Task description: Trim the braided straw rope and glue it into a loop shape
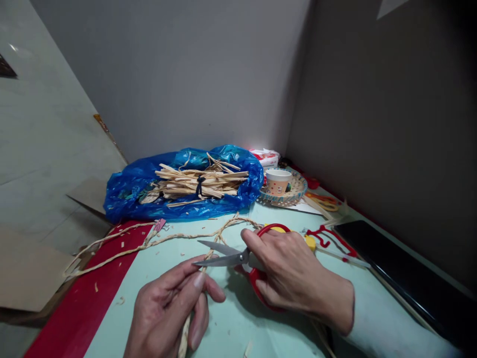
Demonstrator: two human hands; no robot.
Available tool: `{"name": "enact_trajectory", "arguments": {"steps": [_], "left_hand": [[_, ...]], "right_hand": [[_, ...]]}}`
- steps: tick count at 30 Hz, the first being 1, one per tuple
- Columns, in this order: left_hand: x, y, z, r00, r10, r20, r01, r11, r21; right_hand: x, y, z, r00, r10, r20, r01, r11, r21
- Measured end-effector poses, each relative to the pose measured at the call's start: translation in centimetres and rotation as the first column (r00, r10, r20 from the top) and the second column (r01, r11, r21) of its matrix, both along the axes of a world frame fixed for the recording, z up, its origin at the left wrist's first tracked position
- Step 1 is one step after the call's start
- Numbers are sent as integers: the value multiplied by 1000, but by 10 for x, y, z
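Observation:
My right hand [294,271] is closed round the red handles of a pair of scissors [233,256]. The blades are parted and point left. Between thumb and fingers, my left hand [171,303] pinches a twisted straw cord [185,333], which hangs down below the fingers. Above the fingertips the cord passes at the blades, though I cannot tell whether they touch it. Further back, a long twisted cord [179,235] runs across the table and loops over its left edge.
A blue plastic bag [130,181] holds a tied bundle of dry straw strips [204,183]. Behind the right hand stand a paper cup [278,182] and a woven basket [298,191]. A black flat object [402,278] lies at right. Straw scraps dot the pale green tabletop [119,323].

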State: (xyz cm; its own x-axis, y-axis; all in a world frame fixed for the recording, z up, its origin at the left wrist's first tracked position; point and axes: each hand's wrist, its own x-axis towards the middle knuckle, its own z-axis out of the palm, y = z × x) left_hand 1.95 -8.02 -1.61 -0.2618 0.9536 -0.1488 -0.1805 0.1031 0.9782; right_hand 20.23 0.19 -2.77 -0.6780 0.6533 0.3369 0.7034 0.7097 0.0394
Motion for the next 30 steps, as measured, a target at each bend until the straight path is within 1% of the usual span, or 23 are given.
{"name": "enact_trajectory", "arguments": {"steps": [4,7,10,15,22,24,27,30], "left_hand": [[-1,-3,-2,998,45,-47,-45,999,7],[-2,-5,-3,997,47,-65,-47,999,5],[-3,-4,-5,992,46,-118,-44,999,23],[-5,-2,-6,978,78,-193,-69,996,54],[-7,-1,-8,974,83,-210,-73,996,56],[-7,-2,-9,973,98,-207,-86,994,68],[-6,-3,-9,970,108,-216,-89,991,96],[-8,-4,-7,973,68,-221,-48,995,93]], "right_hand": [[0,0,0,1000,1,0,-1,1000,4],[-1,0,0,1000,-7,10,7,1000,12],[-1,1,0,999,-31,16,31,999,28],[0,1,0,999,-30,25,29,999,32],[-2,1,-3,1000,-8,5,7,997,73],[-3,2,-6,1000,-2,4,2,998,59],[-4,5,-10,1000,-3,2,3,1000,-8],[-2,9,-11,1000,-17,-20,15,997,-76]]}}
